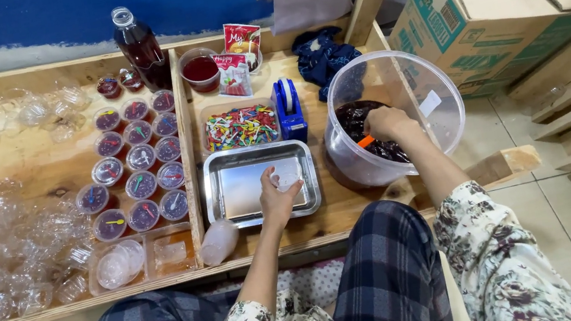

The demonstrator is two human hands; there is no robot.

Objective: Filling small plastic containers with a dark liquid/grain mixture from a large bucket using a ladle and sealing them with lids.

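The right hand reaches down into the big clear bucket, fingers curled shut around an orange-handled spoon whose handle points toward 8 o'clock, its bowl sunk in the dark jelly. The left hand is stretched forward over the steel tray, pinching a small clear plastic cup upright, mouth up. The cup sits at 8 o'clock of the bucket, near it.
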